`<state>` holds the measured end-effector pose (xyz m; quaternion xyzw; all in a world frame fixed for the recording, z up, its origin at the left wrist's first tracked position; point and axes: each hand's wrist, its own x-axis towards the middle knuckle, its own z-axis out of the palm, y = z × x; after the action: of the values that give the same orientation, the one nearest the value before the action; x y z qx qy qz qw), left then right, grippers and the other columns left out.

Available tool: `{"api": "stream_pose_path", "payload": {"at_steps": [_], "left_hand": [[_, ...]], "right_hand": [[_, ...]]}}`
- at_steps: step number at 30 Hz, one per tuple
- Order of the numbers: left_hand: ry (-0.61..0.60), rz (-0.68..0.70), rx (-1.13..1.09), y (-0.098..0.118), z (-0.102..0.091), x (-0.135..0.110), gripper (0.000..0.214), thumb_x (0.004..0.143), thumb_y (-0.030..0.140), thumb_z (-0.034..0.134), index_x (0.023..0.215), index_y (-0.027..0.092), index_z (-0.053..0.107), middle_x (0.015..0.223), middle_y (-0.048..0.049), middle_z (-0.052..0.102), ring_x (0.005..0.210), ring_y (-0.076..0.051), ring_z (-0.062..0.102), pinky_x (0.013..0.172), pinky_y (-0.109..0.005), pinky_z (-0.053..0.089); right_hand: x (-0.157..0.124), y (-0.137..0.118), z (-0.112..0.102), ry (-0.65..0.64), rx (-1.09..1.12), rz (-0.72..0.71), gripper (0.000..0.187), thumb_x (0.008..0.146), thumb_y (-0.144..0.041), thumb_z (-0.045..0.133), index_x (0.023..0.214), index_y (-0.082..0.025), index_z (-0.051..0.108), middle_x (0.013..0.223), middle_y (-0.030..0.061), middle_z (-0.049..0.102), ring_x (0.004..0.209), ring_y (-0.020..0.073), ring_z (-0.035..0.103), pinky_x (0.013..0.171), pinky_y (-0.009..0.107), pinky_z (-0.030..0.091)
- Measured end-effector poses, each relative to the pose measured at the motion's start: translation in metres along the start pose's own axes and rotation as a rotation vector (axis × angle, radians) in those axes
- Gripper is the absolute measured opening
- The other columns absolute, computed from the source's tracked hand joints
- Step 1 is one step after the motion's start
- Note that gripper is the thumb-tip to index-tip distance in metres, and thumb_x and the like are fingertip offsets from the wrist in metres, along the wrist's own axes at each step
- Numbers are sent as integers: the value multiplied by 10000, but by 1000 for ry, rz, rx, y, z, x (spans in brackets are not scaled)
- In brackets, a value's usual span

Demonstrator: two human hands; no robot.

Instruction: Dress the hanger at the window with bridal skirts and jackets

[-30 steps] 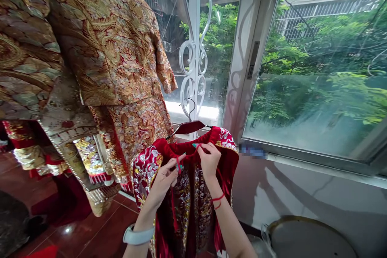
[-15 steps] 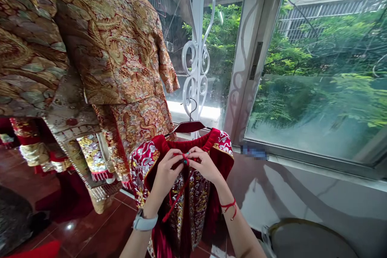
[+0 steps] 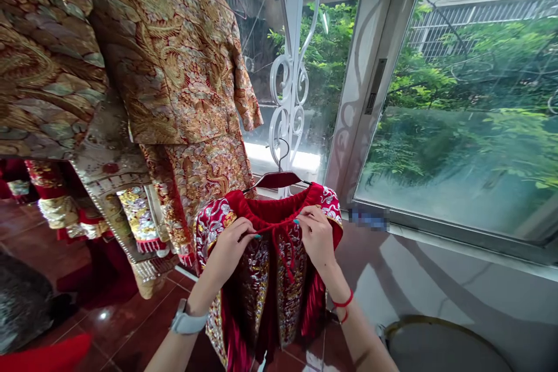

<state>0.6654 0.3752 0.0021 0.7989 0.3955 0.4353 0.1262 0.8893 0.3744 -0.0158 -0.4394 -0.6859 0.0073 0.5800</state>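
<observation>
A red velvet garment (image 3: 253, 261) with silver and gold embroidery and a gathered top edge hangs from a dark hanger (image 3: 279, 179). At its front, a thin red cord (image 3: 279, 232) is knotted, and its tails dangle below. My left hand (image 3: 232, 244) pinches the cord on the left of the knot, its thumb and finger pressed together at the gathered edge. On the other side, my right hand (image 3: 316, 235) pinches the cord to the right of the knot. The stretch of cord between my hands looks taut.
Gold brocade garments (image 3: 174, 81) hang at the left, with fringed pieces (image 3: 139, 215) beneath. Behind the hanger stands a white scrolled metal post (image 3: 291, 81). A sliding window (image 3: 457, 128) fills the right. A round grey object (image 3: 444, 349) lies at the lower right.
My hands were close together at the knot; they have moved apart to either side, drawing the cord out between them. The view has shifted slightly.
</observation>
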Motion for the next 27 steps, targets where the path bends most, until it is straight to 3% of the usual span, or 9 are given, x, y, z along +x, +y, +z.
{"api": "stream_pose_path", "payload": {"at_steps": [3, 6, 11, 13, 15, 18, 22, 24, 27], "left_hand": [[-50, -40, 14, -6, -7, -7, 150, 877, 245, 521, 738, 222, 572, 810, -13, 596, 749, -175, 582, 723, -297, 451], [19, -121, -63, -5, -6, -10, 129, 852, 265, 561, 735, 218, 593, 807, -17, 607, 767, -181, 575, 727, -304, 454], [159, -477, -801, 5, 20, -19, 269, 709, 402, 739, 811, 176, 635, 851, -27, 598, 664, -129, 527, 549, -246, 442], [139, -566, -1107, 7, 29, -24, 332, 684, 434, 756, 849, 179, 622, 754, 3, 549, 619, -109, 501, 502, -214, 405], [73, -574, -1192, 5, 28, -26, 315, 738, 476, 695, 810, 192, 581, 652, 44, 470, 520, -84, 432, 455, -202, 353], [-100, -442, -767, 2, 10, -21, 309, 830, 471, 593, 704, 202, 512, 611, 58, 441, 475, -84, 376, 474, -224, 337], [-169, -214, -14, 4, -14, -15, 235, 862, 405, 545, 716, 220, 550, 718, 5, 564, 682, -173, 519, 648, -279, 408], [-133, -196, 144, 6, -15, -17, 205, 877, 391, 495, 779, 232, 579, 826, -22, 615, 761, -205, 564, 696, -305, 423], [-51, -259, 156, 2, -11, -25, 177, 861, 375, 507, 890, 236, 611, 897, -29, 635, 710, -191, 563, 653, -300, 427]], "right_hand": [[-3, 11, -5, -36, -28, 15, 355, 930, -154, 433, 717, -220, 710, 862, 79, 616, 807, 204, 553, 762, 357, 480], [-4, 13, -6, -64, 172, 139, 276, 903, -267, 526, 693, -214, 697, 870, 77, 592, 806, 203, 553, 744, 350, 492], [-8, 3, 1, -410, 971, 586, 298, 805, -502, 627, 825, -205, 639, 916, 70, 591, 787, 197, 584, 674, 334, 520], [-9, 1, 5, -399, 1165, 714, 324, 812, -535, 588, 777, -215, 553, 810, 39, 561, 711, 170, 552, 641, 314, 498], [-6, 2, 5, -377, 1203, 752, 329, 822, -521, 576, 729, -225, 467, 719, -5, 493, 600, 132, 470, 588, 284, 457], [6, 8, -8, -445, 933, 616, 308, 837, -475, 587, 719, -221, 460, 653, -39, 434, 529, 108, 380, 533, 254, 391], [18, 13, -28, -450, 250, 176, 269, 913, -360, 501, 692, -211, 530, 677, 3, 552, 643, 157, 482, 651, 289, 419], [12, 11, -28, -373, 45, 46, 229, 929, -298, 477, 738, -217, 573, 786, 35, 626, 767, 192, 532, 753, 321, 429], [-2, 12, -20, -317, 78, 133, 236, 953, -322, 448, 791, -219, 583, 784, 30, 621, 746, 187, 551, 692, 297, 443]]}}
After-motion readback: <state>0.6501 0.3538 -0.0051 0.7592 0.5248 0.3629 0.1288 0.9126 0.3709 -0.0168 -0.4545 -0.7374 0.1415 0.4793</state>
